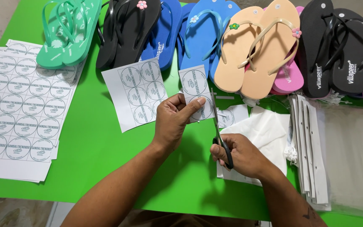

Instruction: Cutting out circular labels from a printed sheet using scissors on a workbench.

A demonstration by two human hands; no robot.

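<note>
Head view is showing the left hand (174, 120) pinching a narrow white paper strip of round printed labels (195, 90) between thumb and fingers, holding it upright above the bright green table (97, 147). Right hand (242, 155) is closed through the black handles of a pair of steel-bladed scissors (219, 130), blades pointing up and running along the strip's right edge, just beside the left thumb. As for progress, I'm judging it early: a partly cut white sheet of six round labels (137, 94) is lying just left of the strip, and a stack of uncut full label sheets (15, 113) is waiting at far left. Foam flip-flops in green, black, blue, peach and pink (198, 42) are lining the far edge, with loose white paper pieces (269, 134) under the right wrist.
</note>
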